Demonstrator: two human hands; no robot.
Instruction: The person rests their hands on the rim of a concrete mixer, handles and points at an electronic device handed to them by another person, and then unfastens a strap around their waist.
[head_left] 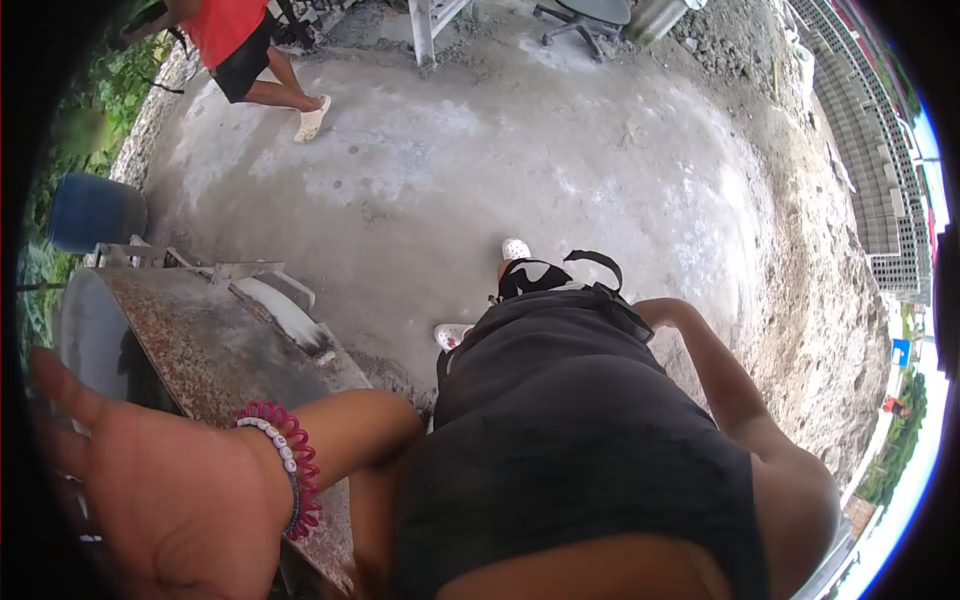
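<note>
My left hand [175,490] is raised close to the camera at the lower left, palm showing and fingers apart, with nothing in it. The dark edge of the view cuts off some fingertips. A pink coiled band [300,455] and a bracelet of white beads [275,437] circle that wrist. Behind it stands a large rusty metal drum [190,335]. My right hand [652,314] rests at my hip beside the dark grey clothing [560,350]. Its fingers are hidden, so I cannot see whether they grip anything. A black strap [600,265] loops out near the waist.
A person in a red top [225,35] walks at the upper left. Beyond the drum stands a blue barrel [95,212]. A round stool [595,10] and a pale frame leg [421,35] are at the top. Stacked grey blocks [870,160] line the right, past rough dirt [815,250].
</note>
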